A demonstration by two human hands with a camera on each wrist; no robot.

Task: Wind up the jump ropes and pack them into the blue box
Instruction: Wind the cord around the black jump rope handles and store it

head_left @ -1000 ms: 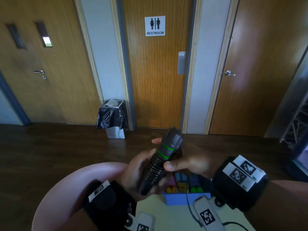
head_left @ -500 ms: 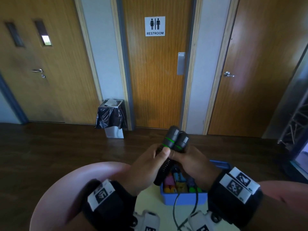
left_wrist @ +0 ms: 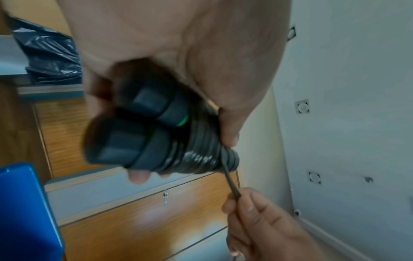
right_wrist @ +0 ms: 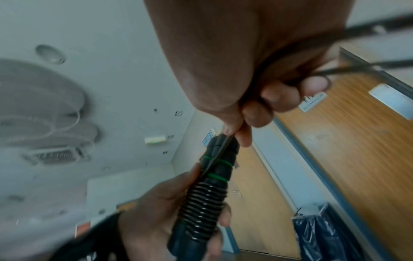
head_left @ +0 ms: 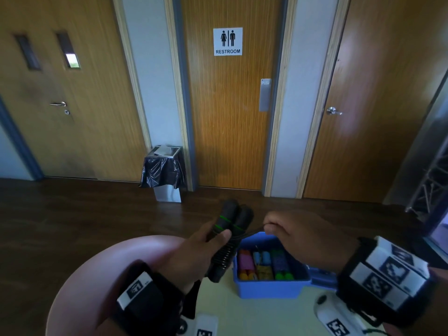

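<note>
a corridor wall with three wooden doors is seen ahead; the middle door (head_left: 228, 122) carries a restroom sign (head_left: 228, 41). dark wood flooring (head_left: 72, 214) runs up to it. a metal waste bin (head_left: 166, 174) lined with a black bag is stood against the wall, just left of the middle door. a pale tabletop (head_left: 261, 314) is seen at the bottom of the head view.

the blue box (head_left: 266, 286) is set on the tabletop, open, below and between the hands. coloured handles (head_left: 264, 264) are packed inside it, side by side.

the left hand (head_left: 194, 255) is closed round the two black jump rope handles (head_left: 229, 235), which are held together side by side above the box's left edge, tilted up and away. green rings and ribbed grips are noted on the handles. the thumb is pressed across them near the green rings.

the right hand (head_left: 298, 238) is held just right of the handles, above the box. its fingers are curled and the thin black cord (left_wrist: 229, 180) is pinched between thumb and fingertips. the cord is drawn taut from the handles to that pinch. in the right wrist view, further cord is seen passing under the palm and trailing off to the right.
</note>
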